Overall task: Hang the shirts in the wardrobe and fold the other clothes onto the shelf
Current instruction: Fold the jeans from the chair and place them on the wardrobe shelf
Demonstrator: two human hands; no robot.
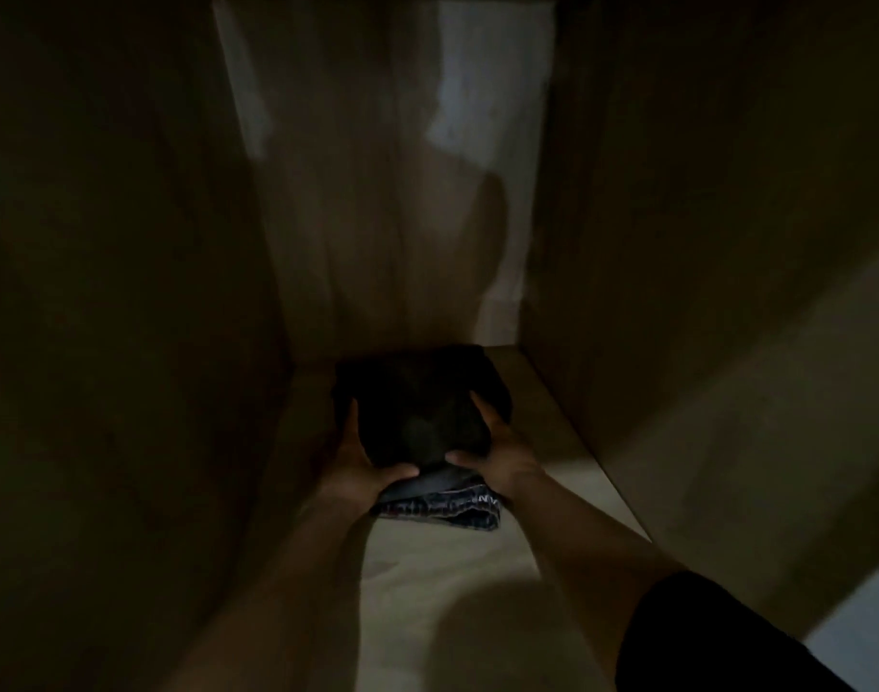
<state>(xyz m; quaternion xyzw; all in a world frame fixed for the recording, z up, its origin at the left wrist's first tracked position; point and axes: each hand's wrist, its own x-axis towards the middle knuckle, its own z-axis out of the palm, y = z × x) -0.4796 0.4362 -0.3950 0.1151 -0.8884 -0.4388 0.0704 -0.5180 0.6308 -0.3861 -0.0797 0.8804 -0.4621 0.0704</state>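
A black sleeve (717, 636) covers the near right arm. Both bare forearms reach over the pale, smooth shelf (427, 581) into a dim wooden wardrobe (128, 342). The left hand (362, 467) and right hand (497, 457) each have their grip clamped on a side of the folded dark clothes (422, 417), a soft squarish stack lying on the shelf near the far wall. Bare shelf shows right of the stack; the left side sits nearer its panel.
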